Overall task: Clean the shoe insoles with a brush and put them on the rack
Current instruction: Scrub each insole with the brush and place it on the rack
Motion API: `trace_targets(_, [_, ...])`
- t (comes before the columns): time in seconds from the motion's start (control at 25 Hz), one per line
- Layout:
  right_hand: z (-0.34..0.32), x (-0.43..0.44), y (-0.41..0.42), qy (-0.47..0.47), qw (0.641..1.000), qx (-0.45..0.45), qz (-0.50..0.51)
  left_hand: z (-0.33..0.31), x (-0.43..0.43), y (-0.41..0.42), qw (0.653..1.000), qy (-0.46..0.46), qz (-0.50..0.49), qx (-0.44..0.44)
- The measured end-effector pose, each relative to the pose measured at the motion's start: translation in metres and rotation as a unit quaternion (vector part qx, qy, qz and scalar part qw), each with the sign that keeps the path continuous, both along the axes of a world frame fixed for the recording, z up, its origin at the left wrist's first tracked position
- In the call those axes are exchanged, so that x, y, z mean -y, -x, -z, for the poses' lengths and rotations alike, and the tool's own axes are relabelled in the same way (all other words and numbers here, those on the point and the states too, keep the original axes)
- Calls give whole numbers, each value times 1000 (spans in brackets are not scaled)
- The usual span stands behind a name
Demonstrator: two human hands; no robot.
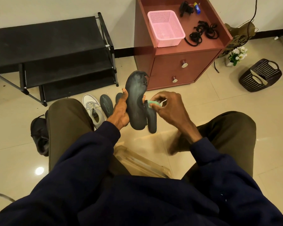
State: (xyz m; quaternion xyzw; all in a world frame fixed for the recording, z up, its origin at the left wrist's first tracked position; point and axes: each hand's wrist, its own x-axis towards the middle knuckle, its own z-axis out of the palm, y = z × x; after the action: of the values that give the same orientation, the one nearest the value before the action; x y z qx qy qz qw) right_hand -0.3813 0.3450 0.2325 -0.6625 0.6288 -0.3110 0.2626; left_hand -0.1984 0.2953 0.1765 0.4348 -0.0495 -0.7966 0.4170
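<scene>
Left hand (121, 111) grips an insole (136, 98); right hand (168, 106) pinches the brush (153, 104). Rack (52, 51), upper left, holds none yet.

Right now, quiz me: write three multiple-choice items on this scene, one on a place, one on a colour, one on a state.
1. The pink basket stands: A in a sink; B on the cabinet top; C on a bed.
2. The brush is: A green; B red; C yellow.
3. The left hand: A hangs idle; B makes an empty fist; C grips the insole.
Key: B, it sits on the red-brown top; A, green shows under the right hand; C, fingers curl round the insole's edge.
</scene>
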Motion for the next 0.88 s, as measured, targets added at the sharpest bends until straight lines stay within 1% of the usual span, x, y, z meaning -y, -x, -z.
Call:
trace_targets(0.08, [8, 4, 13, 2, 996, 11, 94, 1, -1, 2, 1000, 10, 1, 21])
trace_targets(0.12, [12, 4, 15, -16, 993, 17, 112, 2, -1, 4, 999, 22, 10, 47])
trace_targets(0.24, [20, -2, 2, -70, 992, 67, 83, 4, -5, 10, 988, 63, 42, 137])
trace_targets(0.32, [20, -4, -12, -67, 990, 107, 56, 4, -10, 14, 976, 89, 76, 181])
trace_targets(0.4, [21, -5, -21, -54, 990, 125, 38, -5, -17, 18, 974, 82, 114, 180])
trace_targets(0.48, [24, -9, -31, -53, 989, 135, 15, -18, -20, 19, 979, 31, 138, 149])
trace_targets(0.52, [27, -12, -36, -42, 992, 120, 4, -20, -20, 19, 982, 22, 142, 126])
trace_targets(0.6, [34, -16, -44, 20, 999, 34, -14, -19, -19, 18, 985, 31, 142, 94])
trace_targets(0.64, [36, -16, -45, 54, 998, -5, -21, -22, -20, 17, 986, 30, 142, 85])
trace_targets(0.72, [38, -9, -35, 91, 994, -63, -10, -22, -21, 16, 987, 27, 139, 82])
trace_targets(0.8, [39, 2, -17, 89, 991, -94, 47, -20, -21, 17, 986, 28, 149, 75])
trace_targets(0.88, [38, 6, -5, 75, 990, -81, 83, -27, -24, 18, 986, 23, 160, 42])
